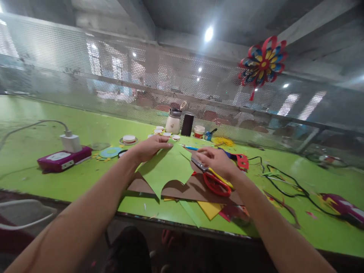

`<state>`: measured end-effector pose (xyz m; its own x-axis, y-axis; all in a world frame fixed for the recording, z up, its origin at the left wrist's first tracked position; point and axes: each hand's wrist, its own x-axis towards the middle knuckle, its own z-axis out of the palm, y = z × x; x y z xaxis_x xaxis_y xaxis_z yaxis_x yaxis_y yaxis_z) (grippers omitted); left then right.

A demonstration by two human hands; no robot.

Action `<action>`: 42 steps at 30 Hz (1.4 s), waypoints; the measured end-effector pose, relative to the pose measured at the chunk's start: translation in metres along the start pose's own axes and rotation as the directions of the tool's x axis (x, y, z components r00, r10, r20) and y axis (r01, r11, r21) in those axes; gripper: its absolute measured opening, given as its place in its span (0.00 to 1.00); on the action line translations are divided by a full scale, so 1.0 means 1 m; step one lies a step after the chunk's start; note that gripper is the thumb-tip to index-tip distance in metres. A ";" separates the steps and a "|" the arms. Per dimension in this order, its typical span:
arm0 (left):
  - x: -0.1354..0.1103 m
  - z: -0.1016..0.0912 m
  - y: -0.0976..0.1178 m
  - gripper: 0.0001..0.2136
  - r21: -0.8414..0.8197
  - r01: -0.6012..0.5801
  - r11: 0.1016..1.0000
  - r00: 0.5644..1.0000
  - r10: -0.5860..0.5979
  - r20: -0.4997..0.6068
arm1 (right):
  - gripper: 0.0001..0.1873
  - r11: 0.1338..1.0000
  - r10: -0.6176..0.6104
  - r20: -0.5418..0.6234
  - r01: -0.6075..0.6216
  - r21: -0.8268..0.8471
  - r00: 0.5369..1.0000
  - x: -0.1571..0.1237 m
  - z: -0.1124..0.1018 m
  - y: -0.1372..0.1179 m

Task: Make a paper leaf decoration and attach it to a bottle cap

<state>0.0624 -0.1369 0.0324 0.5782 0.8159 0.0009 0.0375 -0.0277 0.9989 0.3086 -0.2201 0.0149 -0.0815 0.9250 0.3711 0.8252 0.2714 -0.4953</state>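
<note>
The lime-green cut paper sheet (167,167) was unpatterned, like the brown card sheet (193,190). The steel scissors (207,178) had red and yellow handles. The counter (85,129) was bright green; the paper pinwheel (263,62) showed red, blue, yellow.

No legible text, labels or nos. anywhere in view.

green paper sheet (167,167), jagged cut edges, flat on brown sheet (184,189), red-handled scissors (214,184) just beside
</note>
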 end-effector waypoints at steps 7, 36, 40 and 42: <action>0.001 0.014 -0.005 0.09 0.045 0.042 0.998 0.996 -0.045 0.081 | 0.13 0.961 0.055 0.034 -0.062 0.271 0.998 0.017 0.028 -0.026; 0.013 0.023 -0.011 0.07 0.337 -0.015 0.942 0.999 0.005 0.032 | 0.14 0.966 -0.115 -0.067 0.127 0.223 0.991 0.004 0.048 -0.014; 0.012 0.020 -0.007 0.07 0.341 -0.035 0.939 0.997 0.008 0.079 | 0.18 0.937 -0.119 -0.041 0.125 0.327 0.992 0.004 0.047 -0.014; 0.009 0.019 -0.006 0.08 0.267 -0.012 0.964 0.995 -0.015 0.101 | 0.18 0.887 -0.070 -0.021 0.072 0.455 0.997 0.005 0.046 -0.012</action>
<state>0.0832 -0.1405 0.0251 0.6571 0.7535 -0.0190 0.2463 -0.1907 0.9503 0.2727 -0.2064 -0.0136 -0.1270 0.8978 0.4217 0.4720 0.4286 -0.7704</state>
